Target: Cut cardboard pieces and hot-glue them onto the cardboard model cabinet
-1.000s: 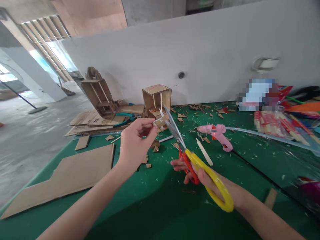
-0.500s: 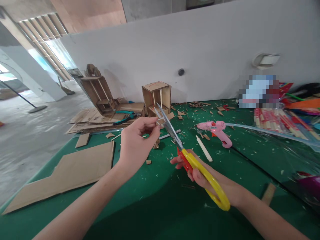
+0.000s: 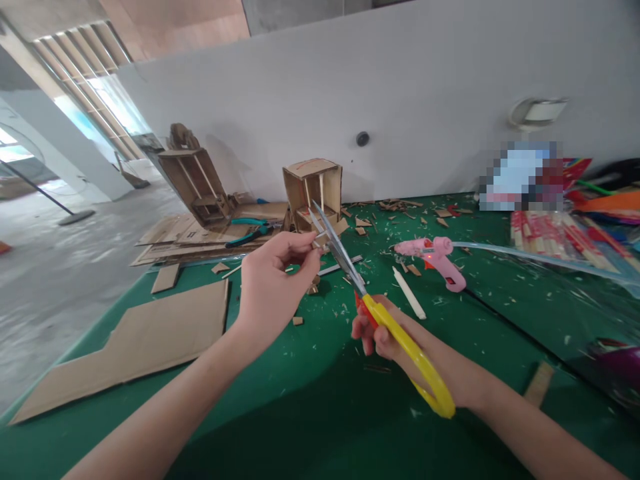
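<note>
Watching remotely, I see the left hand (image 3: 273, 283) pinching a scrap (image 3: 321, 241) above the tabletop (image 3: 300, 390), short of the box (image 3: 313, 168) at its back edge. The right hand (image 3: 386, 345) grips the scissors (image 3: 370, 304), their blades slightly parted at the scrap. A cardboard sheet (image 3: 165, 327) lies near the left edge; the glue gun (image 3: 440, 253) lies right of the scissors.

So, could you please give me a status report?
Left grip: pinching small cardboard piece. Right grip: holding scissors, blades slightly apart near it. Glue gun lies to the right.
</note>
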`<state>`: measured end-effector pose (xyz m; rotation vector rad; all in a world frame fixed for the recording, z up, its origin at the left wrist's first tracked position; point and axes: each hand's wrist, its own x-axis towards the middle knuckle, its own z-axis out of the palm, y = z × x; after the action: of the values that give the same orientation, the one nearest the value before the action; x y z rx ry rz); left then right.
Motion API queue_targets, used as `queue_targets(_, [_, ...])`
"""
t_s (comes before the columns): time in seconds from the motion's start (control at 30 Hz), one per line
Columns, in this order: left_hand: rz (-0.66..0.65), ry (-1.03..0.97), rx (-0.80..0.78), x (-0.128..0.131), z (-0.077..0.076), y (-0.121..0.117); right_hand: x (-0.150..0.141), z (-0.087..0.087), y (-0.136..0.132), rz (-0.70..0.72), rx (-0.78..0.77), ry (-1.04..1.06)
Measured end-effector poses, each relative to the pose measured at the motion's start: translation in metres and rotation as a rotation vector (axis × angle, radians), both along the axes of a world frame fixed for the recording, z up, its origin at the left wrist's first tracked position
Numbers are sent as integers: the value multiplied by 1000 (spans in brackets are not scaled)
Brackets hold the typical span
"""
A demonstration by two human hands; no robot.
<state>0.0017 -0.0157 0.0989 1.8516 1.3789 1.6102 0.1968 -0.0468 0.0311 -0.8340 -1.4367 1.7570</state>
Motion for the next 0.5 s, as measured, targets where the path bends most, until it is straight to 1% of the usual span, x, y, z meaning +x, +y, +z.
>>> queue_targets(0.23, [32,15,9,0,2,0,-6,7,-3,-78,-96,9])
queue_targets(0.3, [37,20,14,1,2,-1,-7,0,-3,-101,-73,14])
queue_targets(0.4, [37,18,27,1,2,-1,-6,-18,2,-86,-2,-11])
queue_targets(0.43, [37,16,30,2,2,-2,-5,-23,4,-79,4,-23])
queue_targets(0.5, [39,16,32,2,2,-2,-5,-29,7,-66,-37,-23])
